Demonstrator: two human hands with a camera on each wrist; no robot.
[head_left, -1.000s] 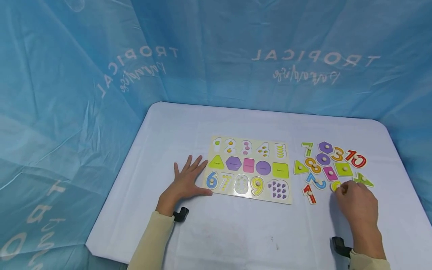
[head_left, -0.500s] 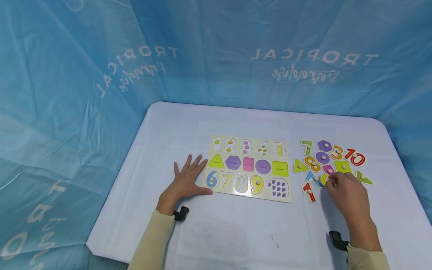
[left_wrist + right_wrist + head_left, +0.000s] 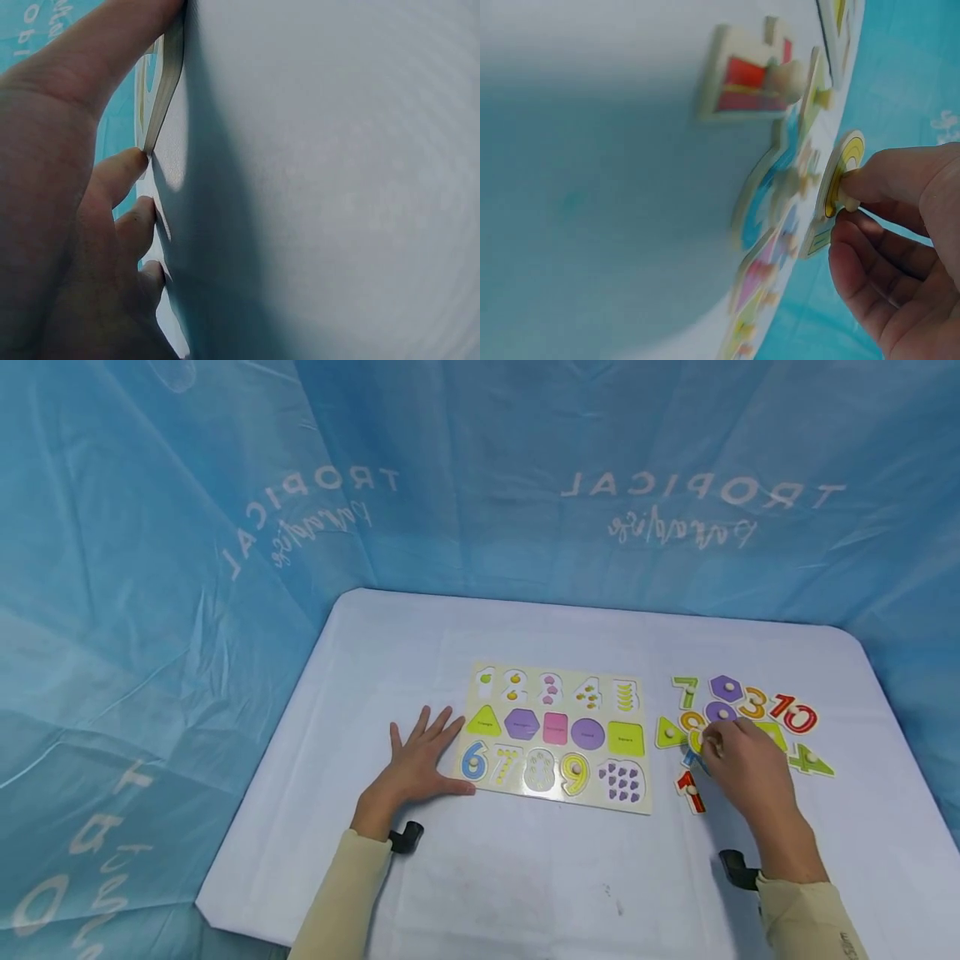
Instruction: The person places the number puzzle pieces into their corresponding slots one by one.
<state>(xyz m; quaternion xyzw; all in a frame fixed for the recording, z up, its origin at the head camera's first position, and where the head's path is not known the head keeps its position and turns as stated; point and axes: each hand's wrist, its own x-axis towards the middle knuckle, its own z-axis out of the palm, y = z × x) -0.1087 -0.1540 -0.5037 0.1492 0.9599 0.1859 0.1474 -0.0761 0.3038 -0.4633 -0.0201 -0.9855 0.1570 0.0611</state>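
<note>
My left hand [image 3: 416, 768] lies with fingers spread at the left side of the pale wooden puzzle board [image 3: 594, 755]; its thumb and a fingertip touch the board's edge in the left wrist view. Blue 6 [image 3: 474, 762] and yellow 9 [image 3: 575, 774] knobbed pieces sit in the board's bottom row. My right hand [image 3: 750, 768] pinches the knob of a yellow number 5 piece [image 3: 831, 191] between thumb and fingers. That piece is held above the loose pieces, tilted in the right wrist view. Fingers hide much of it in the head view.
Loose knobbed pieces lie right of the board: red 1 [image 3: 690, 792], green 7 [image 3: 686, 692], orange 3 [image 3: 752, 702], red 10 [image 3: 793, 714], green 4 [image 3: 812, 762], a green triangle [image 3: 667, 733] and purple hexagon [image 3: 725, 687]. Blue printed sheeting [image 3: 525, 527] hangs behind the white table [image 3: 420, 643].
My right hand has lifted the yellow 5 piece and moved left and slightly away from me, passing over the loose pieces towards the board. My left hand has stayed at the board's edge.
</note>
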